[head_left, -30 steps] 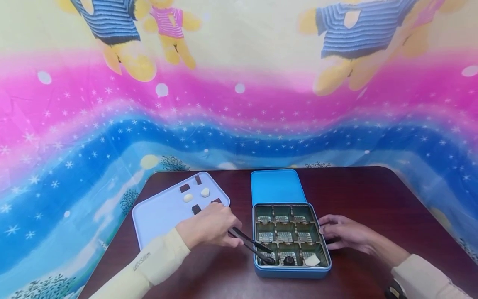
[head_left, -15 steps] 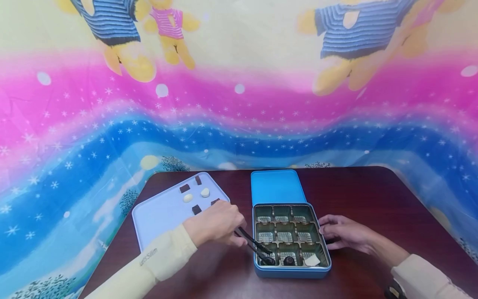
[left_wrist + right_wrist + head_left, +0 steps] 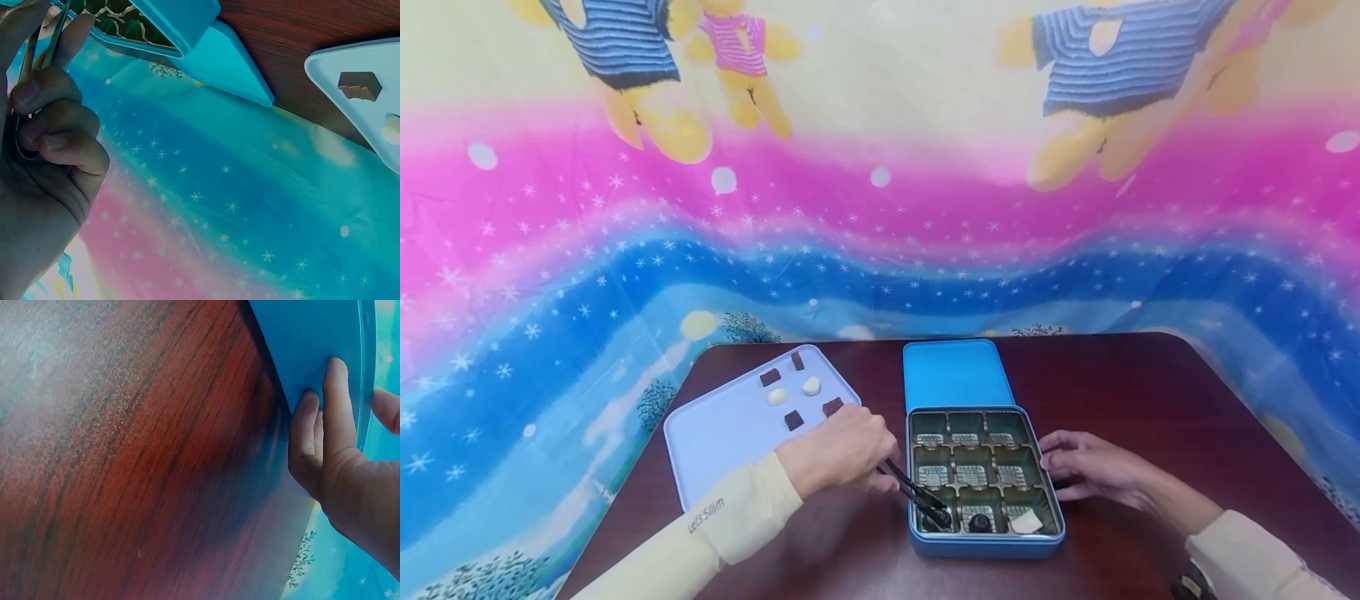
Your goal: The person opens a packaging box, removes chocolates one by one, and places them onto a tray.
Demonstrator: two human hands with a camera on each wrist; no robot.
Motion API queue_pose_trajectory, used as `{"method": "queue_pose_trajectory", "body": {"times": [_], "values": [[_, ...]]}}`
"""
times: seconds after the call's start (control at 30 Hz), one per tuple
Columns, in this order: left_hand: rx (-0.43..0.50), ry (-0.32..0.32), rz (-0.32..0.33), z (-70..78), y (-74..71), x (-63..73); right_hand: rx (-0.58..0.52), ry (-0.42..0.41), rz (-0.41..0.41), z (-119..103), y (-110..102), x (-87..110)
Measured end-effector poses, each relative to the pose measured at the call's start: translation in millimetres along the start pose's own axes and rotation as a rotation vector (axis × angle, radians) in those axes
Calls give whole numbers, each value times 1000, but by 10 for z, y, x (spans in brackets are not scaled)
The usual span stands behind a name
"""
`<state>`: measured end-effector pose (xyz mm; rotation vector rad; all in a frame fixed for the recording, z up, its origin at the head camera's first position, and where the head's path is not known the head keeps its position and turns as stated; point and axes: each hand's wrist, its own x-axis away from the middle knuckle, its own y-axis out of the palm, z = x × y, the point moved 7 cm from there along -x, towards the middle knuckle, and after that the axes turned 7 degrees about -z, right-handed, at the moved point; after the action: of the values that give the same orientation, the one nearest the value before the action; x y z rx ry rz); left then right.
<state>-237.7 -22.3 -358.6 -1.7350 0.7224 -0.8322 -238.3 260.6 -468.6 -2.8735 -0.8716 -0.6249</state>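
My left hand (image 3: pixel 842 450) grips black tongs (image 3: pixel 901 479), its fingers curled round their arms in the left wrist view. Their tips reach down into the front-left compartment of a blue tin (image 3: pixel 985 547), close over a dark chocolate (image 3: pixel 936 520); whether they touch it I cannot tell. Another dark, round chocolate (image 3: pixel 981 523) lies in the front-middle compartment, and a white chocolate piece (image 3: pixel 1027 522) leans in the front-right one. Against the tin's right side rest the fingers of my right hand (image 3: pixel 1097 471), fairly straight in the right wrist view (image 3: pixel 340 444), with the thumb by the rim.
Behind the tin lies a light blue lid (image 3: pixel 957 375). A pale tray (image 3: pixel 722 442) at the left bears dark chocolate blocks (image 3: pixel 793 420) and white chocolates (image 3: pixel 777 397). The brown table (image 3: pixel 1112 383) ends at a patterned cloth (image 3: pixel 880 250).
My left hand has shifted slightly to the right. The arms of the tongs, spread apart earlier, have come together above the front-left compartment. The right hand keeps its place on the tin.
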Motion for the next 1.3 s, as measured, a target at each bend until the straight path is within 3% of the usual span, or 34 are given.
{"method": "queue_pose_trajectory", "body": {"times": [0.23,0.6,0.93,1.17,1.3], "values": [[83,19,-4,-10,24,13,5,3,5,12,-9,-1],[134,23,-18,-79,48,39,14,-3,1,13,-8,-11],[191,40,5,-205,-36,108,9,-6,-3,-6,2,-12],[287,1,1,-301,-96,170,10,-5,-1,-4,-2,-13],[290,-32,16,-367,-124,204,11,-2,2,2,-3,-15]]}}
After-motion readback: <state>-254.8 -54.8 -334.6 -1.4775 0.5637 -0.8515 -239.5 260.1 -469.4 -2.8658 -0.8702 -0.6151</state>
